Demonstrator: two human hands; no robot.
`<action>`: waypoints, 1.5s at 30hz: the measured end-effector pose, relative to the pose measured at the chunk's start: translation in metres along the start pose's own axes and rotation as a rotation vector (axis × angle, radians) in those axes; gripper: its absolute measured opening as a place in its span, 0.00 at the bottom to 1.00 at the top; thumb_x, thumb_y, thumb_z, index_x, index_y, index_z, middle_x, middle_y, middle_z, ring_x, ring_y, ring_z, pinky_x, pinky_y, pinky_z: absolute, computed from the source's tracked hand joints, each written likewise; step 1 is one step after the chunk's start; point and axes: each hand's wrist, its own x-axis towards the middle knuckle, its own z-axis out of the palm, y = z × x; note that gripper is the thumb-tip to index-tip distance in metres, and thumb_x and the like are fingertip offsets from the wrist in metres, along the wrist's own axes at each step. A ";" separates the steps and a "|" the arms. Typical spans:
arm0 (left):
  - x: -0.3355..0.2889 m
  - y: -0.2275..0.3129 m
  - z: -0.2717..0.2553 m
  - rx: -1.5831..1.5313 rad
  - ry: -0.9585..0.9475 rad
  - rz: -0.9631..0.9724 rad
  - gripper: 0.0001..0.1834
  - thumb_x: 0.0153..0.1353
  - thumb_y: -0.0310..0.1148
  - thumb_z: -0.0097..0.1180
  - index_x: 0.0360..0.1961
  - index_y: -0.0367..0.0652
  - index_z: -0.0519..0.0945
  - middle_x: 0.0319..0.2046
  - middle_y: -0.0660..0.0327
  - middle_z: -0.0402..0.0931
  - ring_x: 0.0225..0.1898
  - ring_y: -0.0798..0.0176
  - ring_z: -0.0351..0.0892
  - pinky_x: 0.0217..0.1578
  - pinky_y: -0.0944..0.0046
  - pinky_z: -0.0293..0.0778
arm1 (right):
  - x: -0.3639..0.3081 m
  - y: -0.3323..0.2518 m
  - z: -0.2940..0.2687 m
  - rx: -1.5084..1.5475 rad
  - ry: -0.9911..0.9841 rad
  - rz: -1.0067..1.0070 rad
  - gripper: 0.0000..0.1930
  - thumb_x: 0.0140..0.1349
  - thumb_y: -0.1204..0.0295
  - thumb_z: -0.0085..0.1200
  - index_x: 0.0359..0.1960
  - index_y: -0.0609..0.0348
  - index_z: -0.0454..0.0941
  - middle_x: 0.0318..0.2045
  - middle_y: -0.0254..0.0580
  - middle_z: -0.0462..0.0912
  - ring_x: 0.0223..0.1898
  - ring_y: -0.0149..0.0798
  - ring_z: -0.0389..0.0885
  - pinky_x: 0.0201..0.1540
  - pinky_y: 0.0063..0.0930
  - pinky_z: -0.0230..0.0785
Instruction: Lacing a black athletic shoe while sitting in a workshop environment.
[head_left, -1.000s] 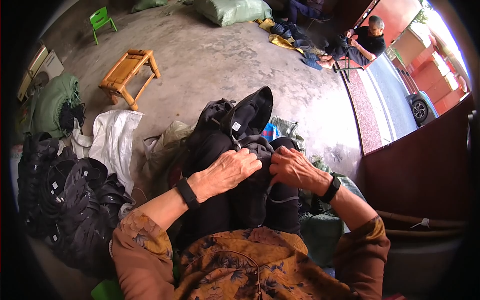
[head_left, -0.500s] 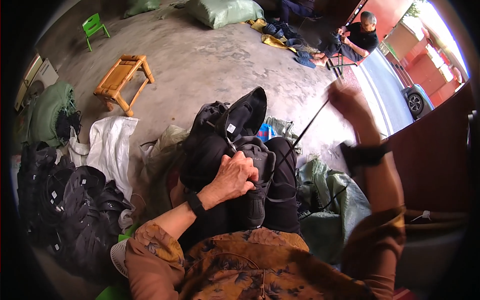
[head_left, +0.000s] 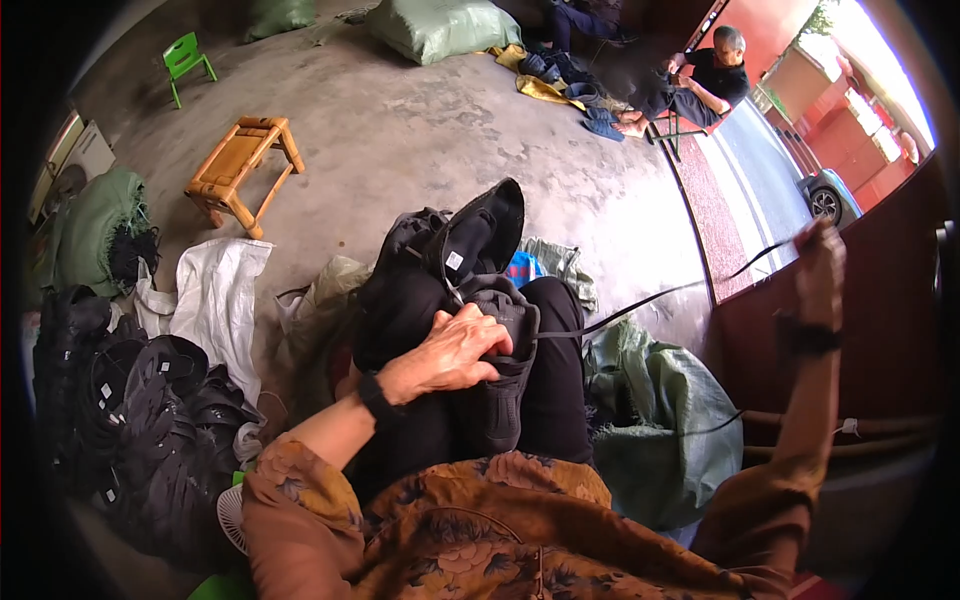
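Note:
My left hand (head_left: 452,350) presses down on a black shoe upper (head_left: 497,360) lying on my lap, fingers curled over its top edge. A second black shoe upper (head_left: 468,240) rests just beyond it on my knees. My right hand (head_left: 820,265) is raised far out to the right, pinching a black thread (head_left: 660,295) that runs taut from the shoe upper under my left hand. Both wrists wear black bands.
A pile of black shoe uppers (head_left: 130,400) lies at my left beside a white sack (head_left: 215,300). A green sack (head_left: 665,420) sits at my right. Farther off stand a wooden stool (head_left: 240,170) and a small green chair (head_left: 185,60). A seated person (head_left: 700,80) works at the back.
My right hand has left the shoe upper and swung up and far to the right, drawing the thread out tight. My left hand has stayed on the shoe upper.

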 end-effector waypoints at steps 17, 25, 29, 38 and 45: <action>-0.002 -0.024 0.005 0.538 -0.014 0.141 0.14 0.58 0.43 0.59 0.24 0.43 0.80 0.34 0.55 0.74 0.41 0.49 0.73 0.37 0.50 0.71 | -0.238 0.071 0.261 -0.394 -0.668 -0.039 0.05 0.67 0.76 0.50 0.41 0.60 0.77 0.31 0.39 0.84 0.33 0.33 0.83 0.33 0.25 0.75; 0.004 -0.021 -0.013 -0.773 0.005 -0.253 0.11 0.63 0.37 0.59 0.31 0.40 0.81 0.32 0.63 0.75 0.42 0.66 0.74 0.42 0.64 0.71 | -0.262 0.056 0.294 0.108 -0.651 0.713 0.10 0.69 0.73 0.51 0.48 0.64 0.74 0.27 0.40 0.83 0.27 0.28 0.82 0.30 0.22 0.76; 0.001 -0.017 0.003 -0.839 0.145 -0.215 0.12 0.65 0.39 0.60 0.34 0.40 0.81 0.39 0.65 0.73 0.43 0.71 0.72 0.46 0.67 0.70 | -0.263 0.050 0.330 0.362 -0.625 0.893 0.11 0.71 0.68 0.49 0.49 0.62 0.75 0.28 0.37 0.82 0.27 0.27 0.80 0.31 0.20 0.74; -0.024 -0.030 0.008 -0.105 0.177 0.167 0.18 0.47 0.25 0.63 0.39 0.41 0.71 0.37 0.57 0.69 0.44 0.50 0.68 0.50 0.54 0.66 | -0.120 0.026 0.181 0.181 -0.126 0.369 0.14 0.69 0.63 0.53 0.49 0.57 0.78 0.35 0.34 0.82 0.34 0.26 0.78 0.40 0.19 0.68; -0.013 -0.024 0.015 -0.070 0.215 0.238 0.19 0.43 0.20 0.55 0.41 0.41 0.71 0.39 0.54 0.68 0.45 0.47 0.66 0.51 0.52 0.66 | 0.084 -0.088 -0.181 -0.100 0.000 0.042 0.15 0.71 0.70 0.47 0.53 0.67 0.75 0.41 0.43 0.82 0.42 0.33 0.81 0.43 0.24 0.74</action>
